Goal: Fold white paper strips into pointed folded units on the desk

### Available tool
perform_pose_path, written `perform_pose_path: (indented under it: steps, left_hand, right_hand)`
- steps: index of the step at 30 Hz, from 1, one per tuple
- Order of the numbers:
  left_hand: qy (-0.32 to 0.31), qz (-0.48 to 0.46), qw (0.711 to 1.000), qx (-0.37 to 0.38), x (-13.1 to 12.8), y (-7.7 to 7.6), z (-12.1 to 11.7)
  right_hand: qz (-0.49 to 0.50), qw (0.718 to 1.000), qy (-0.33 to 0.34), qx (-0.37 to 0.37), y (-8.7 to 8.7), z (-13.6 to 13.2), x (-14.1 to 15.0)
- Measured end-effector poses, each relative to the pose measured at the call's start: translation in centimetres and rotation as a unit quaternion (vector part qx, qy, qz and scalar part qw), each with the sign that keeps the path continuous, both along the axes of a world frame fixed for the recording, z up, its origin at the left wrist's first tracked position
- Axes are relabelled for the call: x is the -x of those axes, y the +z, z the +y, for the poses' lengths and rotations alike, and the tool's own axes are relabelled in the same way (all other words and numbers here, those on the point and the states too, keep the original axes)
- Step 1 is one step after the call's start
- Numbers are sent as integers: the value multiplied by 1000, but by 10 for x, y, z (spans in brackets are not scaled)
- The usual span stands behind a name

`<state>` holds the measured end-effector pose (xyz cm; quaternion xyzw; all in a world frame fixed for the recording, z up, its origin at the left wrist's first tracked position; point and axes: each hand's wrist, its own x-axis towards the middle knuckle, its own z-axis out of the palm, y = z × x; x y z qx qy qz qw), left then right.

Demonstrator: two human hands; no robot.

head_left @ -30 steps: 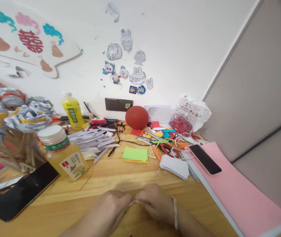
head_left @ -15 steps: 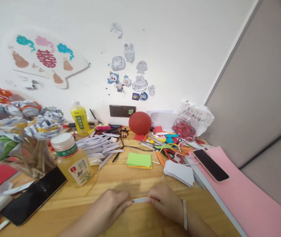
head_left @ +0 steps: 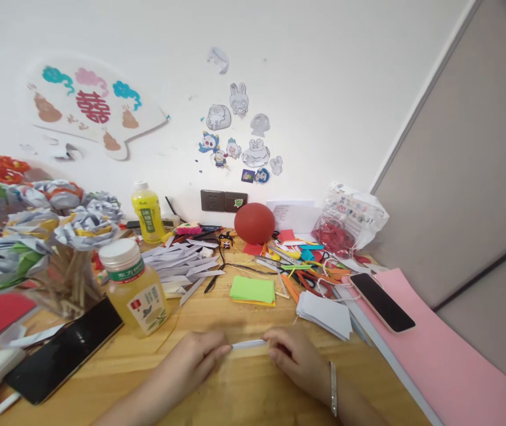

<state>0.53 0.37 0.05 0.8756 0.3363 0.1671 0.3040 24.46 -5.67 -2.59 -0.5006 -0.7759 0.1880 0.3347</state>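
Observation:
A narrow folded strip of white paper is stretched level between my two hands, just over the wooden table. My left hand pinches its left end between thumb and fingers. At the other end, my right hand has its thumb and curled fingers closed on the paper; a silvery bracelet circles that wrist. Beyond the hands lies a stack of green paper slips, with a stack of white paper slips to its right.
A juice bottle and a dark tablet-like device stand at left, near paper flowers. Behind are a pile of folded white strips, a red balloon and scissors. A phone rests on pink paper.
My hands were close together a second ago with the paper mostly hidden; they have moved apart, exposing the strip between them. The view has also shifted, lowering the scene in the frame.

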Motion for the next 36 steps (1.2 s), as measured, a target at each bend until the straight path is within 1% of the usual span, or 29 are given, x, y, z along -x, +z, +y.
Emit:
perform_pose_path:
  steps: [2, 4, 9, 11, 13, 16, 18, 19, 20, 22, 23, 24, 26, 28, 29, 31, 33, 36]
  left_hand:
    - [0, -6, 999, 32, -3, -1, -3]
    - [9, -15, 997, 81, -7, 0, -4]
    - [95, -35, 975, 196, -11, 3, -4]
    - [115, -47, 968, 218, -9, 2, -3]
    - [132, -54, 967, 209, -7, 0, 1]
    - [177, -62, 967, 170, -3, -5, 9]
    - [193, -63, 967, 156, -2, -9, 13]
    - [194, -62, 967, 150, -2, -10, 15]
    - [193, -60, 969, 142, -2, -10, 16]
    - [195, -61, 973, 112, -1, -9, 16]
    - [193, -62, 976, 81, 0, -8, 16]
    - [189, -61, 979, 41, 2, -8, 17]
    - [174, -52, 981, -62, 7, -9, 20]
    - [158, -24, 974, -160, 12, -16, 24]
    - [154, -2, 969, -193, 14, -21, 27]
    - [157, 40, 955, -249, 17, -31, 31]
    - [161, 70, 941, -289, 19, -40, 34]
    - [164, 88, 928, -324, 19, -47, 34]
  right_hand:
    - [-12, 1000, -2, 1, -2, -1, 3]
    - [-23, 1000, -11, 3, -2, -1, 3]
    - [-37, 999, -26, -16, -2, -6, 1]
    - [-51, 998, -24, -23, -1, -8, -2]
    - [-63, 997, -29, -23, 1, -6, -9]
    - [-55, 996, -72, -16, 14, 8, -20]
    - [-70, 992, -101, -16, 30, 26, -20]
    - [-97, 990, -98, -13, 40, 36, -15]
    - [-130, 987, -96, -8, 51, 48, -6]
    - [-186, 976, -109, -2, 71, 72, 20]
    - [-214, 969, -124, 5, 81, 84, 35]
    - [-222, 965, -137, 0, 88, 96, 52]
    - [-232, 962, -143, 0, 98, 118, 83]
    - [-255, 958, -131, 14, 100, 135, 105]
    - [-269, 954, -128, 24, 100, 140, 113]
    - [-290, 949, -119, 33, 96, 142, 118]
    - [-301, 947, -109, 32, 90, 136, 110]
    - [-307, 946, -98, 18, 80, 117, 83]
